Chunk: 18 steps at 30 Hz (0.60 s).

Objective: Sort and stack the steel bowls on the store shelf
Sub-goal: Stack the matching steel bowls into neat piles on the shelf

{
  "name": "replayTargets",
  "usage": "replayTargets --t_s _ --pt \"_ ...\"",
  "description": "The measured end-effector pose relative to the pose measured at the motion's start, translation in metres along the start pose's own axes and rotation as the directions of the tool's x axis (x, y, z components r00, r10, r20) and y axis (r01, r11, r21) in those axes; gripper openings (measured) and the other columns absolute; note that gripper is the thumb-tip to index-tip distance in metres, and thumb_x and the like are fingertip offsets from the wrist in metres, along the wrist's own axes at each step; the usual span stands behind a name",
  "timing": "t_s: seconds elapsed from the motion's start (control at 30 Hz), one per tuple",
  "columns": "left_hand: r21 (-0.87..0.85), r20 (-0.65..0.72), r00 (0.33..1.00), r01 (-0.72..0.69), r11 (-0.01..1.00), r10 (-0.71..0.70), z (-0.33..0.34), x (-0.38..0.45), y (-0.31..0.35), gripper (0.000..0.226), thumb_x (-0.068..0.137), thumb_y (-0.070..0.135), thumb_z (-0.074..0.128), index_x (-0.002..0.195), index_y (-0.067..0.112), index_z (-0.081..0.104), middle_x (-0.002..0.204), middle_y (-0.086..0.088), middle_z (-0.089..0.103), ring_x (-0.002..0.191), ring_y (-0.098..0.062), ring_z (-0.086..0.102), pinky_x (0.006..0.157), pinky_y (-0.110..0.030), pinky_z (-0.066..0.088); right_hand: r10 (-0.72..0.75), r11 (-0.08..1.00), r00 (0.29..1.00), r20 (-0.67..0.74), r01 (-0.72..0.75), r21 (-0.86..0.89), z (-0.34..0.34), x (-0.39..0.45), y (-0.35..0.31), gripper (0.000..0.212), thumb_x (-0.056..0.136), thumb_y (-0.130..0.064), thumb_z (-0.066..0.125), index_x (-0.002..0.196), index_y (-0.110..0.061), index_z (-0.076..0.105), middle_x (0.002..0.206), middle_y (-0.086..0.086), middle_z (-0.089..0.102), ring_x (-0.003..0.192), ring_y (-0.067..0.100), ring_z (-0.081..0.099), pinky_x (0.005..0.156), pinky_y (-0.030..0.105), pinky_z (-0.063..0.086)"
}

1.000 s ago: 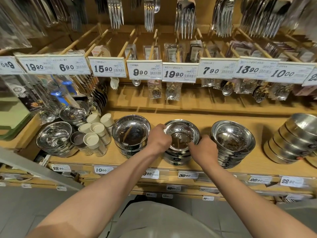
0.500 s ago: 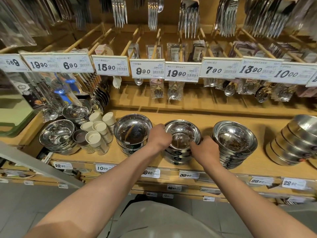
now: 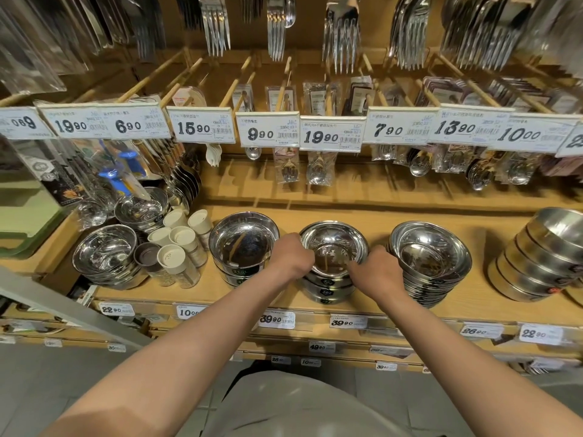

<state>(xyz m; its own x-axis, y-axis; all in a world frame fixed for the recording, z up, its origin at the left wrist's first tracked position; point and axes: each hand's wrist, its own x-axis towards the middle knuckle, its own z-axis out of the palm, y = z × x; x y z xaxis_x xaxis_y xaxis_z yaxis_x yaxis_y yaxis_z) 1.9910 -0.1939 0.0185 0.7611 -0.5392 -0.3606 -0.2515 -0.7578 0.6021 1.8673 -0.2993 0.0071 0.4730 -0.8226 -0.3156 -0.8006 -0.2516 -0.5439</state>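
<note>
A stack of steel bowls [image 3: 334,247] stands in the middle of the wooden shelf [image 3: 372,298]. My left hand [image 3: 291,257] grips the left rim of its top bowl. My right hand [image 3: 377,274] grips the right rim of the same bowl. Left of it stands a short stack of wider bowls [image 3: 243,244], and right of it a taller stack of thin bowls [image 3: 430,257]. Fingertips of both hands are hidden behind the knuckles.
At far right a row of bowls [image 3: 536,263] lies on its side. At left stand more bowls [image 3: 104,257] and several white-capped shakers [image 3: 176,247]. Price tags [image 3: 268,129] and hanging spoons and forks overhang the shelf.
Both hands have kept their hold on the middle stack's top bowl. The view has drifted slightly; the bowl sits much as before.
</note>
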Motion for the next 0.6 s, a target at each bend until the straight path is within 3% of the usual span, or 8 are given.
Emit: replayTargets --t_s 0.13,0.3,0.37,0.47,0.6 --pt "0.039 0.015 1.0 -0.011 0.999 0.011 -0.001 0.0 0.002 0.039 0.097 0.013 0.052 0.133 -0.001 0.054 0.125 -0.015 0.062 0.096 -0.023 0.054 0.078 -0.029 0.045 -0.001 0.999 1.0 0.03 0.003 -0.049 -0.007 0.0 -0.007 0.033 0.093 -0.032 0.065 0.096 0.0 0.064 0.09 0.013 0.069 0.081 0.03 0.064 0.068 0.032 0.048" --pt "0.072 0.013 1.0 -0.016 0.997 0.015 -0.001 0.0 0.004 0.047 0.098 0.017 0.054 0.141 0.001 0.047 0.135 -0.013 0.057 0.119 -0.028 0.056 0.081 -0.028 0.043 -0.011 0.988 0.995 0.096 0.026 -0.153 -0.019 -0.001 -0.016 0.044 0.096 -0.04 0.058 0.095 0.002 0.072 0.093 0.014 0.076 0.092 0.029 0.073 0.083 0.035 0.059" --pt "0.07 0.015 1.0 -0.026 0.997 0.025 -0.002 -0.001 0.005 0.047 0.098 0.019 0.054 0.141 0.002 0.047 0.137 -0.013 0.056 0.121 -0.029 0.056 0.085 -0.029 0.045 -0.012 0.988 0.996 0.084 0.025 -0.153 -0.022 0.0 -0.018 0.041 0.095 -0.04 0.06 0.089 0.0 0.07 0.087 0.011 0.075 0.086 0.026 0.071 0.075 0.031 0.058" --pt "0.044 0.005 0.999 -0.051 0.998 0.051 -0.004 -0.001 0.006 0.039 0.097 0.02 0.057 0.133 0.004 0.055 0.128 -0.012 0.062 0.11 -0.027 0.059 0.086 -0.033 0.051 -0.014 0.996 1.0 0.012 0.015 -0.09 -0.025 0.0 -0.02 0.036 0.092 -0.035 0.065 0.073 -0.006 0.058 0.077 0.008 0.065 0.071 0.023 0.062 0.058 0.025 0.043" --pt "-0.014 -0.048 0.994 -0.102 0.995 0.101 -0.012 -0.005 0.011 0.044 0.096 0.016 0.055 0.139 0.004 0.051 0.12 -0.011 0.064 0.095 -0.023 0.063 0.075 -0.028 0.046 -0.034 0.999 0.999 -0.019 0.034 0.003 -0.034 0.002 -0.021 0.027 0.092 -0.029 0.063 0.087 -0.003 0.066 0.084 0.012 0.072 0.078 0.028 0.064 0.053 0.026 0.039"
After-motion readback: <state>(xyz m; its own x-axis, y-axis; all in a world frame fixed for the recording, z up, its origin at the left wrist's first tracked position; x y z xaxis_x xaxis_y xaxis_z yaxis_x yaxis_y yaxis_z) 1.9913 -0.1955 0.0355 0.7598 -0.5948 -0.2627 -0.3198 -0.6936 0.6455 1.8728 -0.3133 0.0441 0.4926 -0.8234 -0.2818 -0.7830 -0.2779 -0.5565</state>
